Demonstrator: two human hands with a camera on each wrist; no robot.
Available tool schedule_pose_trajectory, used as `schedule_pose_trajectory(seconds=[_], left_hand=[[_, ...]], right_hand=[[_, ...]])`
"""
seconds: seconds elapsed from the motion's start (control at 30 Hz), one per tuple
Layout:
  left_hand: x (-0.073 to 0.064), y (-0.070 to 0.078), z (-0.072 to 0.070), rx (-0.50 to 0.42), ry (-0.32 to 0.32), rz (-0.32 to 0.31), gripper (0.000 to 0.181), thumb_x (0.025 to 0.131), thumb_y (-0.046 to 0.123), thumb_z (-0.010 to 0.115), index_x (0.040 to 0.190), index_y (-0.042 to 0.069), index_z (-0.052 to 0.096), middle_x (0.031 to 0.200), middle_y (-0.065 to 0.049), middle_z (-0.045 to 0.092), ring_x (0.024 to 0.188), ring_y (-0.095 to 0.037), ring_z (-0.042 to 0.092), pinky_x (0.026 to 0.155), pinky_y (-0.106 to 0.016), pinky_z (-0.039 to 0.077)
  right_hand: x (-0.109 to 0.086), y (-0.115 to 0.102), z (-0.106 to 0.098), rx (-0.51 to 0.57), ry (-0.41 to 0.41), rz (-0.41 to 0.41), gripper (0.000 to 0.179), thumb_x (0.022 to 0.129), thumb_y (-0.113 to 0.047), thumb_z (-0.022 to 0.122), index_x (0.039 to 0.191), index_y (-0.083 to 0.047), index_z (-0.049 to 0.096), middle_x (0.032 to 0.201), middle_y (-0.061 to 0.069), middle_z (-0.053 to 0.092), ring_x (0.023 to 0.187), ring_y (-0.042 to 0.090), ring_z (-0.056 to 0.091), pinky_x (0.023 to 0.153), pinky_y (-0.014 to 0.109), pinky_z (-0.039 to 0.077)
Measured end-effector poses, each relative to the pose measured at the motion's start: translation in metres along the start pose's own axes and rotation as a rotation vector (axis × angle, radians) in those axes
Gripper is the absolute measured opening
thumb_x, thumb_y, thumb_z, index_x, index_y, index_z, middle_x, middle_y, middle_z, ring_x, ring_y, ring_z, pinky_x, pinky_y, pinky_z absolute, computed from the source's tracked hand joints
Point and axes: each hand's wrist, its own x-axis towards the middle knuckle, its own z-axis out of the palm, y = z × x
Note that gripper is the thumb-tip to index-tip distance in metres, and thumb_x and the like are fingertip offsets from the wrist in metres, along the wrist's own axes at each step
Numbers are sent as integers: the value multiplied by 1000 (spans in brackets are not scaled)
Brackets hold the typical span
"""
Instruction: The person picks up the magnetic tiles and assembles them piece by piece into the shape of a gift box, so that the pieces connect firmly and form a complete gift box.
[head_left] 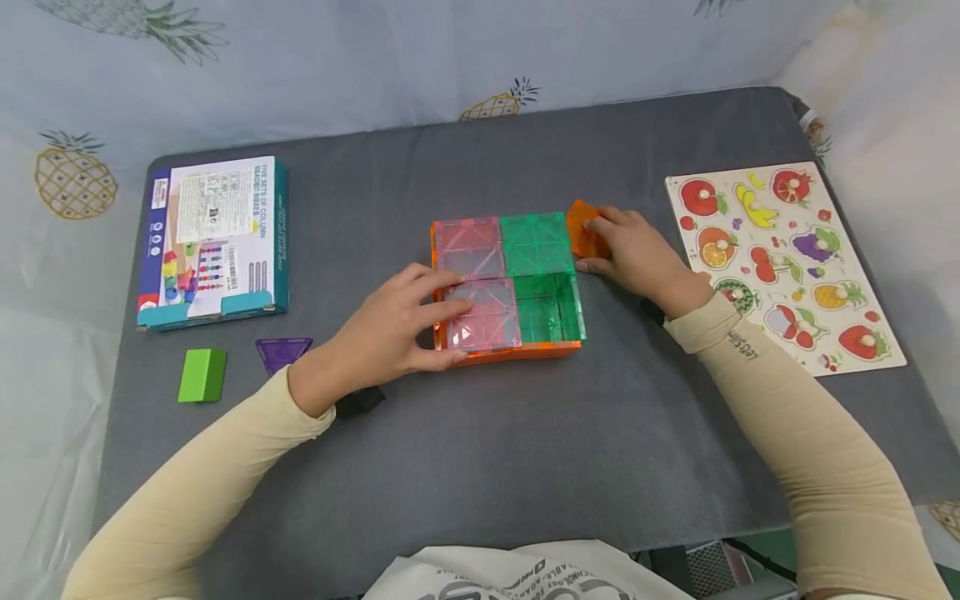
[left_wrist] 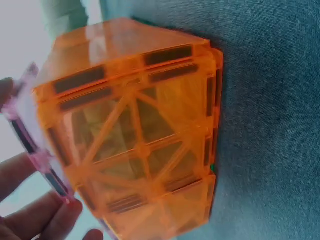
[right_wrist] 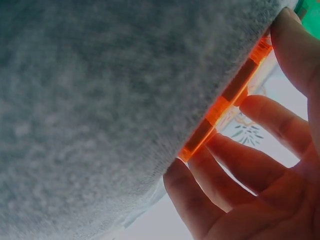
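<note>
A low box of see-through magnetic tiles (head_left: 517,348) stands mid-table, with orange outer walls (left_wrist: 145,145) and green inside at the front right. Two pink tiles (head_left: 483,317) and a green tile (head_left: 536,243) lie across its top; the front right part is uncovered. My left hand (head_left: 397,321) rests at the box's left side, its extended fingers touching the pink tiles and its thumb near the front edge. Beside the back right corner, my right hand (head_left: 637,254) grips an orange magnetic tile (head_left: 583,229) low at the table. In the right wrist view its orange edge (right_wrist: 220,110) lies between thumb and fingers.
At the left lie a boxed toy set (head_left: 213,242), a green block (head_left: 202,375) and a purple tile (head_left: 281,353) partly behind my left wrist. A fruit puzzle board (head_left: 787,267) lies at the right, beside my right forearm. A patterned curtain (head_left: 315,75) hangs behind the table.
</note>
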Motion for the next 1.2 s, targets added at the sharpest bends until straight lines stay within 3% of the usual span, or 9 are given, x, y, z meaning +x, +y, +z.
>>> schedule_pose_trajectory(seconds=[0.13, 0.47, 0.63, 0.77, 0.9, 1.07, 1.2], left_hand=[[1, 0, 3, 15, -13, -25, 47, 78, 35, 77, 116, 9, 70, 130, -14, 57, 111, -28, 50, 91, -42, 48], [-9, -4, 4, -35, 33, -67, 50, 76, 34, 81, 115, 5, 70, 128, -9, 57, 117, -25, 46, 94, -42, 47], [-13, -5, 9, -51, 84, -45, 50, 75, 32, 82, 115, 3, 70, 125, -9, 59, 116, -25, 47, 94, -41, 47], [-18, -6, 13, -45, 144, -2, 52, 72, 29, 84, 113, 0, 70, 123, -12, 61, 114, -28, 50, 93, -43, 48], [-22, -6, 17, -42, 176, 10, 54, 76, 36, 81, 115, 0, 69, 125, -12, 60, 115, -29, 50, 93, -44, 47], [-27, -3, 21, -40, 186, -4, 61, 82, 49, 71, 119, 0, 67, 130, -13, 57, 120, -29, 48, 97, -46, 46], [-31, -1, 27, -48, 202, -34, 62, 84, 47, 69, 123, 0, 64, 135, -14, 54, 125, -30, 46, 99, -47, 45]], right_hand=[[0, 0, 0, 7, 9, -6, 58, 89, -33, 69, 130, 3, 52, 135, 25, 46, 114, 44, 44, 98, 55, 39], [4, 3, -5, 5, 10, -37, 55, 90, -33, 67, 130, 1, 54, 130, 24, 50, 111, 42, 44, 96, 53, 40], [1, 1, -16, 37, -8, 0, 58, 87, -32, 70, 132, 0, 53, 131, 25, 52, 115, 42, 44, 98, 54, 38], [-10, -9, -38, 41, 75, 8, 59, 83, -28, 74, 132, -1, 54, 129, 24, 55, 113, 42, 46, 95, 55, 40], [-25, -22, -61, 30, 191, -52, 60, 79, -23, 78, 132, -4, 56, 130, 21, 56, 112, 40, 46, 91, 55, 42], [-38, -35, -78, -30, 244, -128, 65, 76, -21, 80, 134, -5, 55, 129, 21, 58, 110, 40, 47, 90, 55, 40], [-46, -47, -73, 34, 344, -277, 60, 76, -27, 79, 127, -3, 59, 128, 19, 59, 108, 38, 51, 89, 50, 42]])
